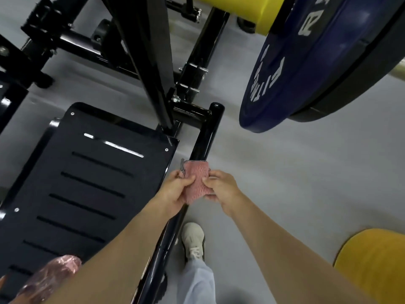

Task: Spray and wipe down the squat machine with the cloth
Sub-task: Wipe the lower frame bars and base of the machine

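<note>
A folded pink cloth (pixel 195 182) is held between both hands above the black side tube (pixel 205 137) of the squat machine. My left hand (pixel 176 189) pinches its left edge, thumb on top. My right hand (pixel 221 186) pinches its right edge. The machine's black slotted foot plate (pixel 87 183) slopes at the left of the hands. A pink translucent object (pixel 52 277), perhaps the spray bottle, shows at the bottom left beside my left forearm.
A blue weight plate (pixel 306 62) hangs at the upper right, with a yellow pad (pixel 241 9) behind it. Another yellow pad (pixel 372 264) sits at the bottom right. My white shoe (pixel 194 240) stands on the grey floor (pixel 295 172). Black frame bars (pixel 149 51) cross the top.
</note>
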Available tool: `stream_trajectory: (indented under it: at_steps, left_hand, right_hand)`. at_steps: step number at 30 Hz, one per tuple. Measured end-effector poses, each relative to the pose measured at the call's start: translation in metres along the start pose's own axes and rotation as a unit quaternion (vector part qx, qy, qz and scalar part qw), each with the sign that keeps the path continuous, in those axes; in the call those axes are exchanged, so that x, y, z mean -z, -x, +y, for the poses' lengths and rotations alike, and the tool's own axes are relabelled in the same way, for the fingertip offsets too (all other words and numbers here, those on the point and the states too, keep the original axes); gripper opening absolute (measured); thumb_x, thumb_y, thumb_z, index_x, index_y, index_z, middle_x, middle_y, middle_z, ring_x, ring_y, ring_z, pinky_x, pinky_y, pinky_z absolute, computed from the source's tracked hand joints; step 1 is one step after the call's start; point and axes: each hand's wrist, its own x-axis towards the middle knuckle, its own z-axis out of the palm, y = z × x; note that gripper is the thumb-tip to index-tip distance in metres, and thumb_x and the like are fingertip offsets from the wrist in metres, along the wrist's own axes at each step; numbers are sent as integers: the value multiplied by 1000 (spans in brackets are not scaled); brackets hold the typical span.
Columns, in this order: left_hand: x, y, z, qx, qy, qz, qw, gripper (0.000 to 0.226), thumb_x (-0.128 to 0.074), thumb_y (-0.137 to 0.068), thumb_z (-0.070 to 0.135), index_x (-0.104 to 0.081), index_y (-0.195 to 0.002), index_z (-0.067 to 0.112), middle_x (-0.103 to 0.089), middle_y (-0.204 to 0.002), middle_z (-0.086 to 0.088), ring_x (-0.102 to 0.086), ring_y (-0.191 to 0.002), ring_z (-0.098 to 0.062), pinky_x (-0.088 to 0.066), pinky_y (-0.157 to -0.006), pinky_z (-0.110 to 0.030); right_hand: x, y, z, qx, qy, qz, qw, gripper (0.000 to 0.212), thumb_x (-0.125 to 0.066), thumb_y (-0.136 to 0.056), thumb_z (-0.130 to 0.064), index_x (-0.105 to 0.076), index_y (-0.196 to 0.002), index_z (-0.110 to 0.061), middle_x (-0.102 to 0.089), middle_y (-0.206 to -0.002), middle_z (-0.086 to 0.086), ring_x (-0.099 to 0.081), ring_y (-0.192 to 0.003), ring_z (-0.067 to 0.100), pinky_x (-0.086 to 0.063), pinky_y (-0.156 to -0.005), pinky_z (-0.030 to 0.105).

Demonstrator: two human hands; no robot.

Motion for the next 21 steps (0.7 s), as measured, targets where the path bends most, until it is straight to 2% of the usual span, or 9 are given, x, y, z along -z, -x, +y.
stream_trajectory:
  at_steps: [2, 4, 7, 10, 13, 16, 17, 19, 21]
  left_hand:
    - [-11, -9, 16, -54, -115, 56, 990, 23, -60, -87, -5, -56, -102, 12, -62, -114, -14, -64, -92, -23, -55, -77, -38]
    - [-25, -20, 37, -129, -276, 118, 945, 31, -60, -88, -3, -56, -114, 14, -58, -112, -1, -58, -97, -16, -51, -75, -23]
    - [-42, -45, 72, -265, -365, 141, 881, 35, -58, -90, 2, -57, -122, 15, -60, -100, 4, -56, -94, -10, -44, -66, -6]
    - [-52, -69, 99, -402, -478, 195, 756, 33, -53, -92, 10, -58, -123, 16, -58, -112, -11, -60, -96, -26, -51, -84, -36]
    - [-69, -102, 114, -427, -586, 239, 646, 34, -49, -94, 8, -54, -126, 16, -48, -122, -12, -58, -93, -29, -47, -72, -37]
    - [-95, -134, 106, -402, -660, 145, 618, 38, -51, -91, 31, -53, -128, 23, -51, -127, -7, -54, -109, -26, -47, -83, -34]
    - [-100, -144, 97, -413, -700, 95, 574, 41, -48, -91, 37, -53, -131, 26, -49, -135, -6, -47, -122, -27, -43, -96, -38]
    - [-105, -151, 85, -424, -744, 17, 515, 41, -43, -97, 32, -49, -138, 28, -31, -152, -2, -24, -140, -22, -23, -113, -38]
    - [-98, -147, 87, -415, -749, -13, 516, 48, -46, -97, 20, -39, -144, 25, -15, -159, -1, -12, -144, -23, -21, -115, -38]
  right_hand:
    - [2, -17, -1, 23, 73, 49, 996, 16, -60, -92, -11, -64, -106, -8, -66, -97, 10, -64, -85, 23, -55, -71, 31]
    - [3, -34, -5, 29, 94, 88, 991, 16, -60, -89, -15, -65, -105, -13, -67, -103, 11, -64, -89, 25, -53, -86, 39]
    - [7, -53, -21, 39, 135, 100, 985, 34, -59, -91, -15, -55, -125, -12, -61, -113, 11, -59, -94, 20, -48, -88, 29]
    - [5, -66, -45, 79, 194, 84, 974, 56, -59, -92, -15, -36, -143, -11, -47, -139, 11, -49, -124, 22, -37, -101, 25]
    - [2, -81, -65, 108, 209, 80, 969, 59, -62, -91, -14, -33, -142, -6, -47, -139, 13, -47, -127, 25, -36, -98, 24]
    - [1, -97, -80, 111, 217, 89, 966, 54, -60, -92, -17, -36, -139, -5, -53, -128, 5, -53, -119, 25, -39, -85, 23]
    - [0, -103, -79, 108, 237, 96, 961, 50, -58, -93, -19, -39, -137, -6, -53, -125, 1, -54, -117, 25, -39, -82, 23]
    - [1, -111, -75, 96, 268, 109, 952, 46, -56, -94, -22, -43, -135, -6, -55, -130, 8, -54, -117, 26, -37, -79, 24]
    - [3, -113, -69, 60, 244, 113, 961, 60, -64, -89, -26, -38, -137, -3, -54, -128, 11, -53, -118, 26, -36, -79, 23]
